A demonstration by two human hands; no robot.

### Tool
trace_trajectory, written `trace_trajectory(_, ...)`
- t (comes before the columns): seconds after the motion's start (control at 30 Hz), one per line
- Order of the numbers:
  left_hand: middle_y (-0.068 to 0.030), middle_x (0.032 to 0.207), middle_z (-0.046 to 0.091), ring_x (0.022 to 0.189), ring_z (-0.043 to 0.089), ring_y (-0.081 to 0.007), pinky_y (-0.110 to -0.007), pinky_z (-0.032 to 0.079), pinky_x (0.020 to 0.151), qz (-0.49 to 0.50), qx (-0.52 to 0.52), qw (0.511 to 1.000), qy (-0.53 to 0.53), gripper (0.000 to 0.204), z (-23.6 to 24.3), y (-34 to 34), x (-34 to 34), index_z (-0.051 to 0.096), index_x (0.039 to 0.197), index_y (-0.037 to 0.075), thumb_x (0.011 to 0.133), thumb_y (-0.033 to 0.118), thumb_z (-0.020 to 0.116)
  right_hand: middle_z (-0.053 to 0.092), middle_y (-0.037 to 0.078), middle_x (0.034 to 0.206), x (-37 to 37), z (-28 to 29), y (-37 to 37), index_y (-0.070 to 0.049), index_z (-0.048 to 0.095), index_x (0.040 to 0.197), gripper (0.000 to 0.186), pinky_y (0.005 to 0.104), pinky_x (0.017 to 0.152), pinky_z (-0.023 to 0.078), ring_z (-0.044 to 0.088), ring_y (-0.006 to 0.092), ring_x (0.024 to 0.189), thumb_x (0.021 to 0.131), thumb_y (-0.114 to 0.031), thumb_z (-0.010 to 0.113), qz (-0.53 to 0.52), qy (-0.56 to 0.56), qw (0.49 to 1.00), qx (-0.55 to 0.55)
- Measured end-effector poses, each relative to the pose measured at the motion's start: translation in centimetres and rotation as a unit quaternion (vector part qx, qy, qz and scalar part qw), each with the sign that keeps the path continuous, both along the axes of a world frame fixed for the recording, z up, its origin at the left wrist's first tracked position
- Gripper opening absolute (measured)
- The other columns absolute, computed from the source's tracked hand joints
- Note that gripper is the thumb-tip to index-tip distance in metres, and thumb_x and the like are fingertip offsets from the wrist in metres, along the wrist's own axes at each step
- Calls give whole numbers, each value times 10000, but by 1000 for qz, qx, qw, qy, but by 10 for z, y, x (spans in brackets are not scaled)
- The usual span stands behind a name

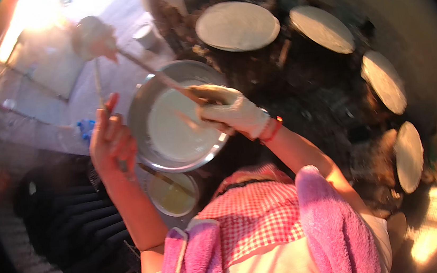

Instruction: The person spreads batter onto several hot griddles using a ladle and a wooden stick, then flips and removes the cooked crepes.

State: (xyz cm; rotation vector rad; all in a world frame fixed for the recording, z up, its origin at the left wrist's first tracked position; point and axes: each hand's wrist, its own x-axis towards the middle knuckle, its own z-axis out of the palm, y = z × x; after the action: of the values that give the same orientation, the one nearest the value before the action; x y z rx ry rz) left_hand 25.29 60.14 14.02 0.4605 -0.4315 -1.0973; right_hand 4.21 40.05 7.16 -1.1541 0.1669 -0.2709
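Note:
My bare left hand (112, 139), left of a steel bowl (142, 134) of white liquid (168, 136), holds a thin stick (97, 82) pointing upward. My right hand (226, 111), in a white knit glove, grips a long wooden stick (147, 69) slanting up over the bowl to the upper left. Both sticks reach toward a blurred pale lump (88, 35); I cannot tell what it is or which stick carries it. Below the bowl is a smaller container (176, 194) of yellowish liquid with a stick resting across it.
Round pale discs on dark supports (237, 25), (321, 28), (383, 82), (409, 156) curve along the back and right. A small white cup (144, 35) and a blue item (87, 129) stand on the pale surface at left. Black corrugated material (67, 216) lies lower left.

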Motion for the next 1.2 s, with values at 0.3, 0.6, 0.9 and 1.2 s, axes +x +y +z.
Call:
trace_trajectory(0.3, -24, 725, 399, 517, 423, -123, -289, 376, 432, -159, 86, 873, 453, 525, -87, 15, 30, 293, 1451, -157, 1115, 246, 291, 650, 73, 945, -37, -126, 2, -74, 462, 1468, 581, 210, 438, 401, 525, 83, 582, 962, -299, 638, 31, 173, 955, 239)
trace_trajectory(0.6, -15, 688, 377, 447, 407, -96, -269, 382, 399, -169, -65, 898, 401, 552, -104, 5, 55, 153, 1553, -64, 1117, 253, 274, 618, 42, 822, -166, -99, -11, -87, 492, 1444, 542, 178, 403, 331, 448, 39, 488, 933, -173, 650, -247, 289, 905, 191)
trace_trajectory(0.9, 25, 713, 322, 460, 314, -47, -232, 267, 395, -167, 148, 914, 340, 497, -127, -22, 115, 258, 1517, -75, 1123, 224, 293, 643, 207, 982, -115, -173, -101, -212, 561, 1346, 407, 480, 755, 542, 651, 434, 881, 949, -259, 641, -314, 463, 669, -489)
trace_trajectory(1.2, 25, 706, 332, 465, 321, -50, -230, 274, 403, -71, 209, 892, 395, 473, -158, 17, 24, 318, 1501, -57, 1119, 222, 322, 699, 260, 994, -62, -184, -229, -121, 546, 1299, 348, 512, 815, 543, 666, 459, 952, 974, -236, 594, -262, 450, 750, -408)
